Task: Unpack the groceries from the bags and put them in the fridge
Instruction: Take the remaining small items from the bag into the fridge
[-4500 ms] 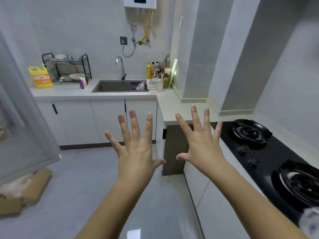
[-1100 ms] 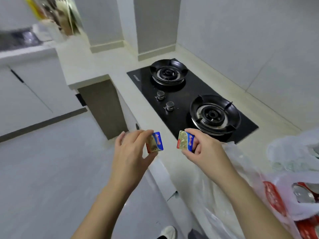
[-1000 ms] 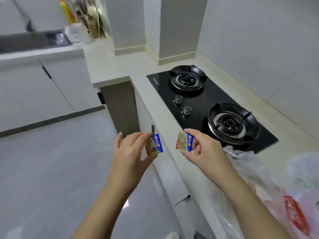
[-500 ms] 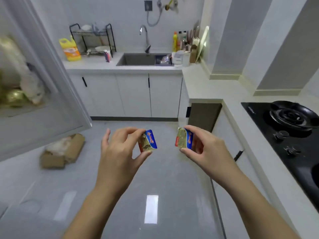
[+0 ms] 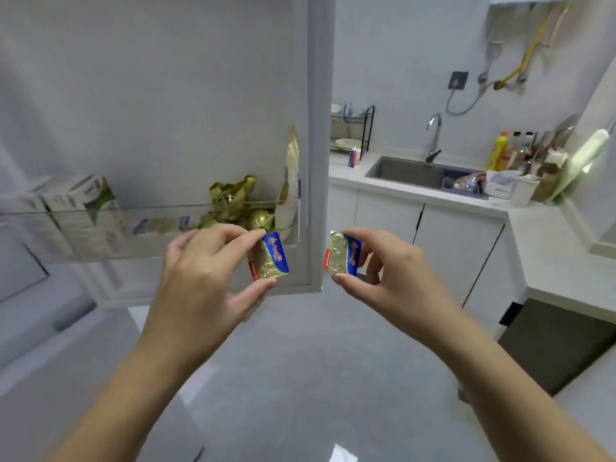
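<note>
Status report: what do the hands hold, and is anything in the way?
Left hand pinches one butter packet. Right hand pinches second butter packet. Open fridge door just ahead; its shelf holds cartons and gold wrappers.

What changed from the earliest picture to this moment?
Hands started empty and spread. Since then the left hand took up the left butter packet and the right hand the right butter packet, and carried them round to the open fridge door. Both pinch grips stayed the same over the last second.

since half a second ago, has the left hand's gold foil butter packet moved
Yes, leftward: the packet was right of the white fridge door, now in front of it.
</note>
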Motion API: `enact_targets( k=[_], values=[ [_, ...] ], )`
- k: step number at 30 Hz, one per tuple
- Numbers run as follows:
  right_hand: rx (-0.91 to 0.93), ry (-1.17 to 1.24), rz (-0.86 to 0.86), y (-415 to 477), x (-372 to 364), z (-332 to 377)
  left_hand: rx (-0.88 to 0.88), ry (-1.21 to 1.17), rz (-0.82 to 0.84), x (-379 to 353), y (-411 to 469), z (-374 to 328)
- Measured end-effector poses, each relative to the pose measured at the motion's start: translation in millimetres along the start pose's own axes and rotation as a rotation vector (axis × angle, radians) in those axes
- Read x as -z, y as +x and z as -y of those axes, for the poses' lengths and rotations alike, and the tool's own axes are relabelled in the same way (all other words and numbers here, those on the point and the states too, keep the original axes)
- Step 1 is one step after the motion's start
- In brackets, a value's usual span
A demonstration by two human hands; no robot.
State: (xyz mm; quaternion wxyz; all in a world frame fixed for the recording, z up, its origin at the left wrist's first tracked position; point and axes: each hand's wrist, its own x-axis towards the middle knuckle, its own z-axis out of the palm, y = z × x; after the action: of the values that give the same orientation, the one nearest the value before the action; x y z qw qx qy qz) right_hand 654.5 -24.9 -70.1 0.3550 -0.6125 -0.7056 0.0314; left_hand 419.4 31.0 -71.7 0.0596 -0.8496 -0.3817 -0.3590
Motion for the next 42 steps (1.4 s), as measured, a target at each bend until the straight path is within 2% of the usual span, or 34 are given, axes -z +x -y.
enact_targets(
  k=[6,9,13,15,17,21,25,30,38,42],
  values=[
    [0.204,0.074,0.078,95,-14,58,0.022,0.142,-0.073,75,41,67],
    [0.237,0.087,0.133,133,-32,84,0.024,0.240,-0.013,100,62,98],
    [0.218,0.061,0.193,173,-58,107,-0.017,0.346,0.138,111,88,139],
    [0.181,0.030,0.260,191,-71,116,0.014,0.355,0.253,110,103,155],
    [0.151,-0.021,0.346,207,-85,125,-0.026,0.420,0.355,105,116,171],
    [0.076,-0.163,0.478,232,-114,136,-0.033,0.380,0.607,89,137,195],
    [0.028,-0.274,0.596,243,-136,142,-0.040,0.433,0.845,69,149,206],
    [0.006,-0.405,0.724,249,-148,145,-0.087,0.553,1.037,42,155,203],
    [-0.054,-0.458,0.761,245,-155,147,-0.148,0.629,1.111,27,151,196],
    [-0.059,-0.460,0.752,244,-159,146,-0.136,0.664,1.086,28,149,197]
  ],
)
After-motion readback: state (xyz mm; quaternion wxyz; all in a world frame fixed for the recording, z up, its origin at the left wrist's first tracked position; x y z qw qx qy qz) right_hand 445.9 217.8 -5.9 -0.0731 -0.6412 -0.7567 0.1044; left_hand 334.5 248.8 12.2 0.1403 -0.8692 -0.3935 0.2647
